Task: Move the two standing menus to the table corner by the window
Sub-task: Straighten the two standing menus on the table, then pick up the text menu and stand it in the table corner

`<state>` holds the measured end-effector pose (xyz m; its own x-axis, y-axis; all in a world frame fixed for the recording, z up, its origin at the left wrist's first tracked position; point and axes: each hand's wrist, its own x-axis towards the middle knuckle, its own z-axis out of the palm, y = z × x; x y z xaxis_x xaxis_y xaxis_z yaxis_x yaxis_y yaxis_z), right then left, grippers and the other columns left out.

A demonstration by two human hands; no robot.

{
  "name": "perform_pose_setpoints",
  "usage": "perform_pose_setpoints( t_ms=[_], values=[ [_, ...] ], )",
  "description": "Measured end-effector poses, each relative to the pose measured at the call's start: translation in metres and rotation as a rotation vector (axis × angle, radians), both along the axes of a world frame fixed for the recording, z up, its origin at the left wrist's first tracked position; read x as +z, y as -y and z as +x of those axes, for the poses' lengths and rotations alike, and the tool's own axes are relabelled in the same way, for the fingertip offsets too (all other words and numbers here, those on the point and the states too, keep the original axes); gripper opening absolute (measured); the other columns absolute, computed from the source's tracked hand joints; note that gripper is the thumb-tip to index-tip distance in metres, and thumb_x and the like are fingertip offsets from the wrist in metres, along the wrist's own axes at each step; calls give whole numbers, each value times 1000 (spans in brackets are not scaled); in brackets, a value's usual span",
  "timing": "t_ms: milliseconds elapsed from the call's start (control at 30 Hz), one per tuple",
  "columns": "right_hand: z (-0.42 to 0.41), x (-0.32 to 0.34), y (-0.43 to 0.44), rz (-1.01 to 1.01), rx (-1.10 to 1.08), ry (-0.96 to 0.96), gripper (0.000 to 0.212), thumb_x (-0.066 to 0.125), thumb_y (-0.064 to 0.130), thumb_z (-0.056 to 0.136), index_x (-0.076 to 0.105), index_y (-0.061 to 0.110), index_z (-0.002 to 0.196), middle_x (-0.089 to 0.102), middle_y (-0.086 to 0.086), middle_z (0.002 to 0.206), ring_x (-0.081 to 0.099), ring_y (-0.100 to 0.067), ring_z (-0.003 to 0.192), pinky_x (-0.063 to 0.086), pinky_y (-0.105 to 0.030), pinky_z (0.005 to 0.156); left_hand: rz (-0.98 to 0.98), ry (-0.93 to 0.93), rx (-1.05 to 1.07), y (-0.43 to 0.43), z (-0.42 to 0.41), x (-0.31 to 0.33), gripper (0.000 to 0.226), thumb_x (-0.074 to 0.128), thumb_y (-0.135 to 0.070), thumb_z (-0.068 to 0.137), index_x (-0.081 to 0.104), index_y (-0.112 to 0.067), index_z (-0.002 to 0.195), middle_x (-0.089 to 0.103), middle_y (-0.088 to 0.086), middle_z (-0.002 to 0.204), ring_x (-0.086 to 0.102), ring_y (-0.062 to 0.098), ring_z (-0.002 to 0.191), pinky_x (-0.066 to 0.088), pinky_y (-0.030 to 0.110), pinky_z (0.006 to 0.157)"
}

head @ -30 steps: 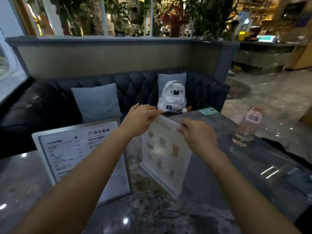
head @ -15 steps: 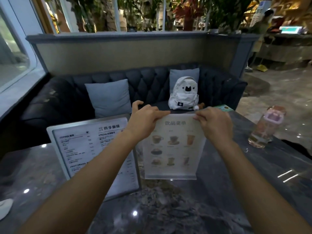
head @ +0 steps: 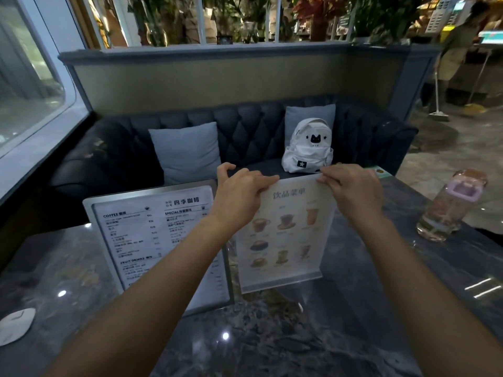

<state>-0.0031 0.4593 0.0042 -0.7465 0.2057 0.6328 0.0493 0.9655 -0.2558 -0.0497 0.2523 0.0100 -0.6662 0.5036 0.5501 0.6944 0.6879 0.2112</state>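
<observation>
A clear acrylic drinks menu (head: 283, 238) with pictures of cups stands upright on the dark marble table (head: 272, 344), facing me. My left hand (head: 242, 197) pinches its top left corner and my right hand (head: 351, 191) pinches its top right corner. Just to its left stands a larger metal-framed text menu (head: 152, 238), leaning back, partly hidden behind my left forearm. The window (head: 24, 77) runs along the left side.
A pink-lidded water bottle (head: 449, 208) stands at the table's right edge. A white round object (head: 15, 325) lies at the left edge. Behind the table is a dark sofa with a grey cushion (head: 187, 151) and a white backpack (head: 307, 148). A person sweeps at far right.
The drinks menu has turned from edge-on and angled to facing me squarely, still held by both hands. My view has shifted left toward the window.
</observation>
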Motion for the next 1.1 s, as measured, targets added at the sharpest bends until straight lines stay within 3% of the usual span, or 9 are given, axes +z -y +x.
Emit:
perform_pose_setpoints(
  t_ms=[233, 400, 600, 967, 1100],
  values=[
    [3, 0, -1, 36, 0, 7, 19, 57, 23, 86, 70, 9, 87, 73, -13, 90, 61, -34, 86, 39, -43, 76, 25, 10, 0, 0, 2, -1, 34, 44, -11, 92, 57, -26, 119, 69, 0, 98, 55, 20, 93, 11, 38, 100],
    [10, 4, 2, 92, 18, 35, 21, 59, 26, 85, 68, 10, 95, 72, -12, 99, 60, -31, 94, 36, -43, 82, 23, 7, -11, 6, 5, -1, 30, 48, -25, 91, 54, -27, 120, 66, -1, 104, 54, 18, 101, 7, 35, 101],
    [7, 25, 26, 84, 97, 35, 38, 58, 39, 84, 60, 14, 113, 67, -8, 114, 56, -27, 106, 34, -42, 90, 130, -28, 4, 38, 1, 15, 40, 53, -38, 87, 49, -26, 125, 64, 1, 108, 55, 19, 102, 26, 35, 92],
    [-36, 44, 135, 167, 372, 150, 38, 50, 38, 90, 56, 12, 116, 63, -9, 115, 54, -28, 104, 36, -41, 89, 119, -68, 310, 150, -13, 20, 34, 56, -35, 86, 58, -20, 116, 66, 7, 107, 56, 28, 99, 34, 40, 88],
    [-48, 36, 173, 216, 419, 240, 46, 49, 38, 90, 44, 15, 129, 57, -8, 127, 50, -28, 111, 36, -40, 91, 79, -57, 385, 185, -10, 7, 35, 59, -34, 84, 59, -18, 116, 65, 9, 109, 56, 30, 102, 34, 40, 89]
  ],
)
